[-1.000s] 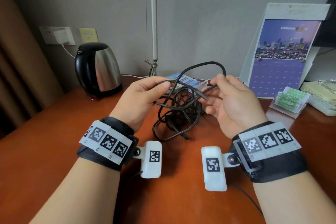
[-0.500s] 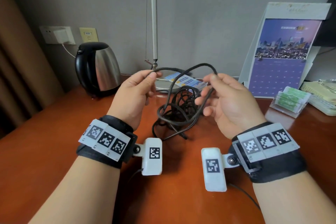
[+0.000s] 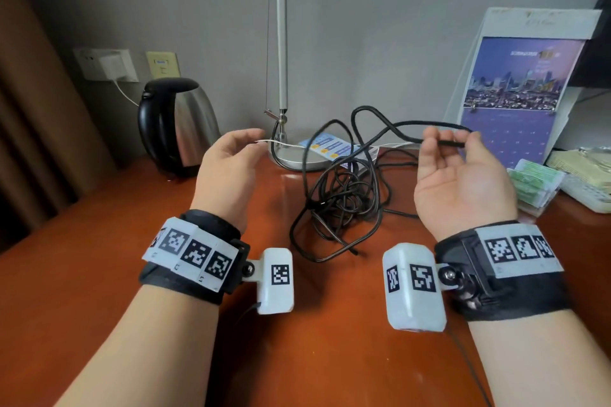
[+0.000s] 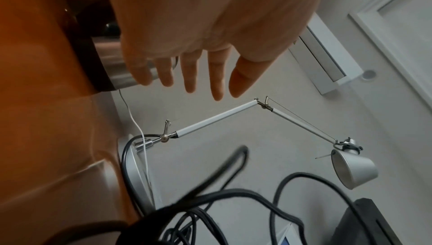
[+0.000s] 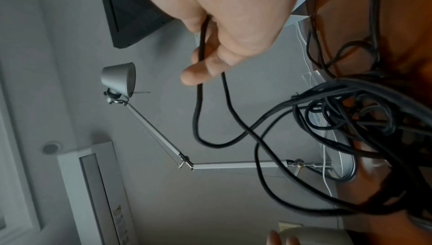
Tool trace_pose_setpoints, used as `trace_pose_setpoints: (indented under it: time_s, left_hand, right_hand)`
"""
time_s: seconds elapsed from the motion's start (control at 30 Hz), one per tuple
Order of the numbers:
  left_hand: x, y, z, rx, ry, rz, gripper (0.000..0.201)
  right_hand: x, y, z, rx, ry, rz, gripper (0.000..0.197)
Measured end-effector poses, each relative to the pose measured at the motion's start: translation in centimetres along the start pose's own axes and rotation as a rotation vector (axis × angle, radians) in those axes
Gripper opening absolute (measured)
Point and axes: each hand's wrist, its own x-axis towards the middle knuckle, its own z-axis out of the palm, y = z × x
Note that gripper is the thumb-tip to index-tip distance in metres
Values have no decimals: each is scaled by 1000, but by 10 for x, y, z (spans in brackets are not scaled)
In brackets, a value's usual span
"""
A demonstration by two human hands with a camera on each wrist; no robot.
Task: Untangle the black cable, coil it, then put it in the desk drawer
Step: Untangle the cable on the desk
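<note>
The black cable [image 3: 344, 201] lies in a tangled heap on the wooden desk [image 3: 99, 274] between my hands. One strand rises from the heap in a loop to my right hand [image 3: 449, 139], which pinches it near its end between thumb and fingers, palm up. In the right wrist view the cable [image 5: 198, 101] runs through that hand [image 5: 205, 60] and hangs down in a loop. My left hand [image 3: 251, 142] hovers to the left of the heap, fingers straight and holding nothing. In the left wrist view its fingers [image 4: 191, 75] are spread, and the cable [image 4: 210, 202] lies below them.
A steel kettle [image 3: 178, 129] stands at the back left. The desk lamp's base [image 3: 297, 158] and pole sit behind the heap, with a card [image 3: 334, 149] beside them. A calendar [image 3: 515, 92] and green packets [image 3: 532, 182] stand at the right.
My hands have moved apart. The left hand has let go of the cable; the right has drawn one strand out to the right. The heap has settled on the desk.
</note>
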Motion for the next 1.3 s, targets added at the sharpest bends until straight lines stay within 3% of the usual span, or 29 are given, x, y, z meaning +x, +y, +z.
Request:
trace_pose_setpoints:
  time_s: [0.13,0.27,0.37,0.47,0.57,0.67,0.93,1.0,1.1,1.2,1.3]
  left_hand:
    - [-4,0,2,109,-109,3,11]
    - [-17,-2,9,244,-466,-154,23]
    - [-23,-3,10,328,-683,-223,12]
    - [-23,-1,10,344,-616,-212,6]
    - [-22,4,10,188,-496,-232,13]
    - [-25,14,12,87,-448,-207,5]
    - [-25,61,25,5,-473,-103,7]
    - [-25,72,25,13,-486,-86,8]
    - [-26,92,21,16,-473,-60,7]
    - [-23,112,12,10,-403,-43,5]
    - [-17,128,1,34,-277,-28,2]
  right_hand:
    - [0,1,-2,62,-57,40,11]
    - [-3,7,-3,-176,-96,-6,5]
    - [-4,11,-5,-419,-101,-25,9]
    - [-4,12,-6,-474,-106,-7,12]
    - [-4,10,-5,-435,-103,60,11]
    - [-5,9,-5,-508,-153,117,15]
    - [0,29,-20,-1325,-519,74,33]
    - [1,30,-23,-1409,-563,41,24]
    - [2,23,-23,-1451,-561,-89,10]
    - [2,11,-18,-1379,-567,-187,16]
    - [0,-8,-7,-1332,-634,-177,20]
